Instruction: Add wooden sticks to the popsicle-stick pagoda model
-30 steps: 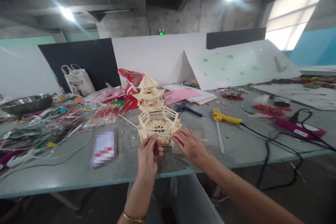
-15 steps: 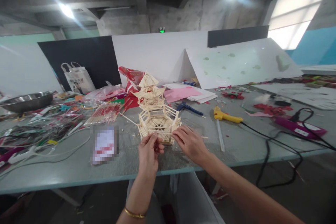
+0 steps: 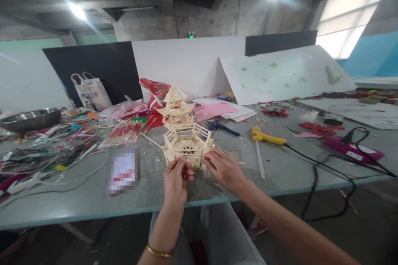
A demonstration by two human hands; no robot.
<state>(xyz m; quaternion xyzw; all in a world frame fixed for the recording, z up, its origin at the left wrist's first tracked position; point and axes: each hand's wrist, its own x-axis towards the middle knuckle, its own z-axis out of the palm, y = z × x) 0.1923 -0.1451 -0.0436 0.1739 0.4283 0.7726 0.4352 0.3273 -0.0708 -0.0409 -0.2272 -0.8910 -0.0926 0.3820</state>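
A pagoda model [image 3: 178, 109] built of thin pale wooden sticks stands upright on the table in front of me, with tiered roofs and an open railed lower level. Across the front of that lower level runs a thin wooden stick [image 3: 195, 157]. My left hand [image 3: 178, 174] pinches its left end between thumb and fingers. At the right end, my right hand [image 3: 223, 169] has its fingertips closed on the stick, close against the model's railing. Whether the stick touches the model is hard to make out. Both hands partly hide the base.
To the right lie a yellow glue gun [image 3: 267, 137], a clear glue stick [image 3: 260, 159] and black cables. A dark blue glue gun [image 3: 222, 127] rests behind the model. Bundled sticks [image 3: 124, 132], plastic wrappings and a metal bowl [image 3: 31, 119] cover the left side.
Both hands keep almost the same place at the front of the model. The whole view has shifted very slightly; nothing was let go.
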